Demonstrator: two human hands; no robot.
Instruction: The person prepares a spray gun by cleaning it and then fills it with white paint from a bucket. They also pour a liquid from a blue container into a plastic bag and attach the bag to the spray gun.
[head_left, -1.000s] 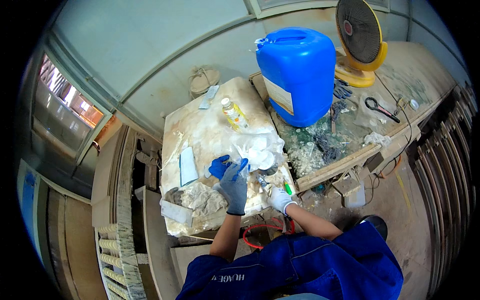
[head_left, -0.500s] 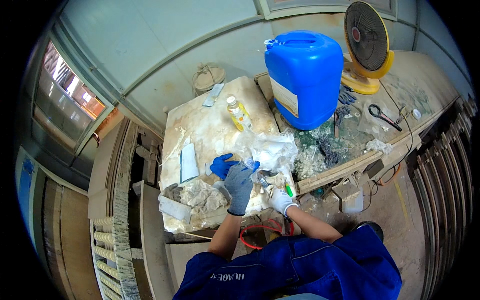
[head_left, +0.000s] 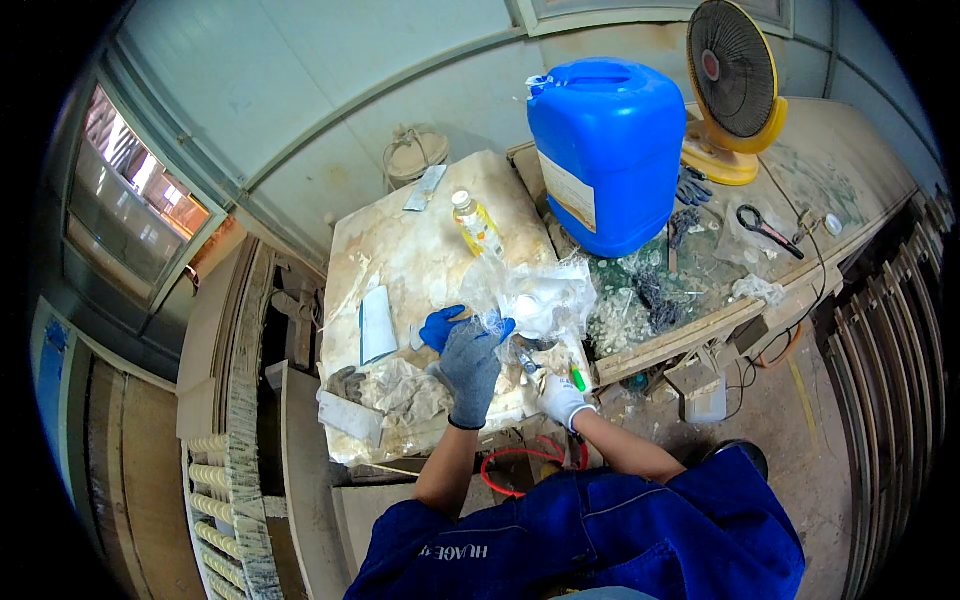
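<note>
My left hand (head_left: 470,368), in a grey glove with blue-coated fingers, is closed at the edge of a crumpled clear plastic bag (head_left: 487,287). A white lump (head_left: 538,305) shows in the plastic. Blue glove fingers (head_left: 440,328) show just left of this hand; I cannot tell whether they belong to its glove. My right hand (head_left: 563,398), in a white glove, is curled at the near right edge of the stained table. Its grip is partly hidden, so what it holds is unclear. Beside it are a small green piece (head_left: 578,378) and a silvery tube-like object (head_left: 526,361).
A yellow-labelled bottle (head_left: 477,225) stands behind the bag. Crumpled cloth (head_left: 400,393) and a pale blue-edged pad (head_left: 377,325) lie left. On the right bench are a large blue jerrycan (head_left: 610,155), a yellow fan (head_left: 735,90) and a black-handled tool (head_left: 770,232).
The clear plastic has been drawn up and leftward, exposing more of the white lump. My left hand has shifted slightly; my right hand stays nearly still.
</note>
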